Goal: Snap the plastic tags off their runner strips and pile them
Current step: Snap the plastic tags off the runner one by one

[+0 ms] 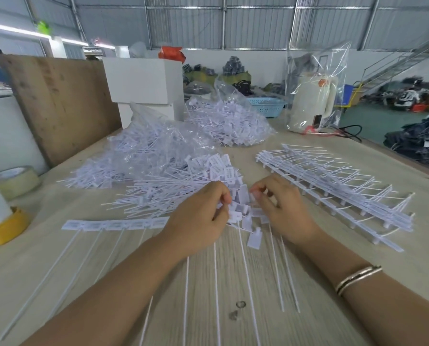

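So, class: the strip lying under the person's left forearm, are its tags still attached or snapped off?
Still attached. The strip lies flat with its tags joined in an unbroken row, their thin tails fanning toward the person; the left hand hides its right end.

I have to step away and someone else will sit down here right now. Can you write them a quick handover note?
Left hand pinches white plastic tags on the strip being worked; right hand pinches a tag at the same spot.
Part of that white runner strip with tags still attached lies flat to the left, thin tails pointing toward you.
Done: heap of loose snapped-off tags just beyond the hands; two clear bags of tags further back.
Left: finish this strip, then the stack of untouched strips on the right of the wooden table.
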